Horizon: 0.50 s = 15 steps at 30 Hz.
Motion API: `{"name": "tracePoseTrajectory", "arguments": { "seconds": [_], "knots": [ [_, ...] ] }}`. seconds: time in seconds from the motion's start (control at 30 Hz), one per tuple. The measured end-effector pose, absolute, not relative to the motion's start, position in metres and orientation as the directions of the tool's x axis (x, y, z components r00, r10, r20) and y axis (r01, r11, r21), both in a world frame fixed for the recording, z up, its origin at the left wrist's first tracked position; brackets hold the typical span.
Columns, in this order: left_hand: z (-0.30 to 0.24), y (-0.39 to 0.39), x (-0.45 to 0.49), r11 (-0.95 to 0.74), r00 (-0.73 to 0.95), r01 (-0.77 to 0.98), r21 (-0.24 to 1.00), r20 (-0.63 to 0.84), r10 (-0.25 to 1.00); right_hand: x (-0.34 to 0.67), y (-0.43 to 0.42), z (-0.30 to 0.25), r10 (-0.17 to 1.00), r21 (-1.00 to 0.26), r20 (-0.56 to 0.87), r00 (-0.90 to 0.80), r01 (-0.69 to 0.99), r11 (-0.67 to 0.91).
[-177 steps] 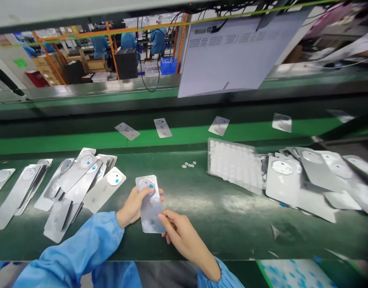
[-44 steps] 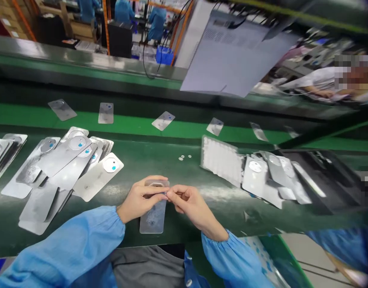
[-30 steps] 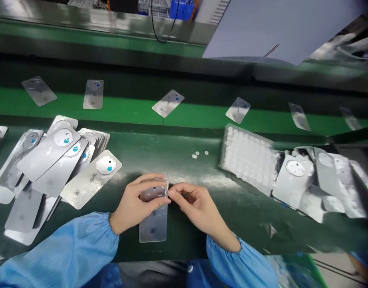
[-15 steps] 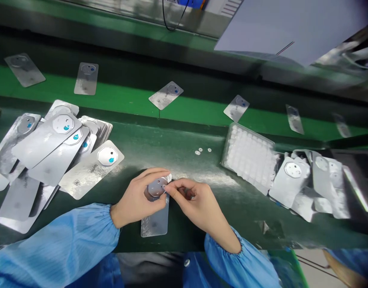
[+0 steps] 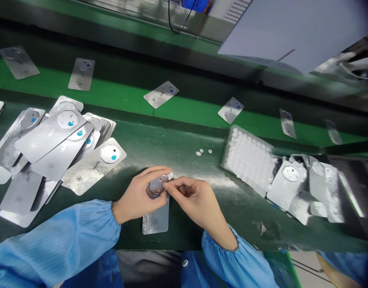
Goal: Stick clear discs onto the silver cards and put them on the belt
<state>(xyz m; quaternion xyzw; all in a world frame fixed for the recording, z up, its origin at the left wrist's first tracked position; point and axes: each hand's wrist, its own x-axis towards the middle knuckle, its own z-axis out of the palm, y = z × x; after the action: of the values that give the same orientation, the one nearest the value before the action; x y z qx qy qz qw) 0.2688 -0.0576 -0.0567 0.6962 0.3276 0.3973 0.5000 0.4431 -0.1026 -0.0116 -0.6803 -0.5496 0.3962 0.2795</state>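
Note:
On the dark green bench in front of me lies a thin silver metal plate with an octagonal, phone-camera-like raised part at its far end. My left hand is curled round that end, thumb on the near side and fingers on the far side, gripping it. The thumb and forefinger of my right hand are pinched together at the right edge of the octagon. Whatever is between those fingertips is too small and covered to make out.
Left is a heap of similar plates with blue marks. Ahead lie a few tiny white discs. To the right stand a clear tray of white pieces and more plates. Spaced plates lie on the green conveyor behind.
The plates on the conveyor have shifted left relative to the bench. My view has moved slightly. Both hands keep almost the same hold and place at the plate.

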Motion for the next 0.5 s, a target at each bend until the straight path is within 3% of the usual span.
{"name": "tracePoseTrajectory", "arguments": {
  "seconds": [0.23, 0.4, 0.5],
  "knots": [
    [-0.054, -0.057, 0.265, -0.106, 0.469, -0.067, 0.992, 0.125, 0.874, 0.446, -0.092, -0.022, 0.951, -0.863, -0.250, 0.184, 0.403, -0.305],
    [-0.054, -0.056, 0.267, 0.130, 0.494, -0.178, 0.975, -0.026, 0.869, 0.454, -0.087, -0.030, 0.909, -0.907, -0.416, -0.018, 0.081, -0.414],
    [-0.053, -0.053, 0.267, 0.212, 0.469, -0.249, 0.945, -0.074, 0.880, 0.455, -0.093, -0.030, 0.912, -0.912, -0.409, -0.040, 0.040, -0.408]
  ]
}}
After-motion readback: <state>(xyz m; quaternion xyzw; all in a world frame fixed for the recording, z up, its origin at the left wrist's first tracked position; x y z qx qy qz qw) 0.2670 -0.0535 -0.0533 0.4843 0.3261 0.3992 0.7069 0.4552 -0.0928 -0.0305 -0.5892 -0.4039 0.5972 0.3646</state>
